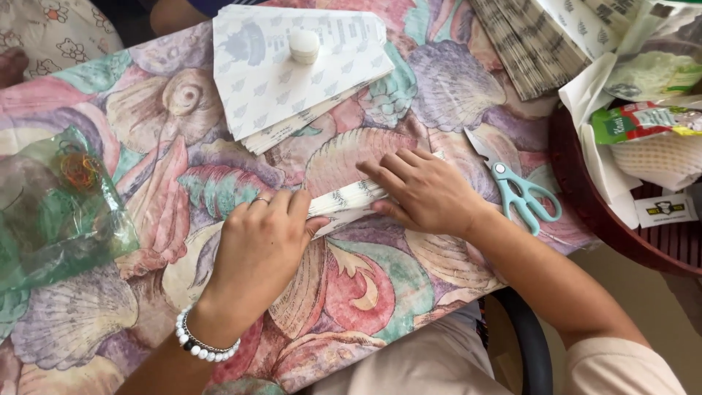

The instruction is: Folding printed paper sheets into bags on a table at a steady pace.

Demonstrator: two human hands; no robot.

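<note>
Looking down from the head view, both hands are on a small stack of folded paper sheets [349, 199] mid-table, left hand [259, 245] curled gripping its end, right hand [424, 192] flat, fingers spread pressing down, teal scissors [521, 192] just beside.

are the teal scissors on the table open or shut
Shut: the scissors lie flat on the shell-print tablecloth, blades together in one point, the two handle loops side by side, just beyond the right hand, untouched.

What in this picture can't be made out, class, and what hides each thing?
- Folded paper, head view: middle and ends covered by left hand and right hand.
- Green bag: contents blurred behind plastic, left edge cuts it.
- Basket: cut off by right edge.
- Paper stack: top edge cuts it.
</note>
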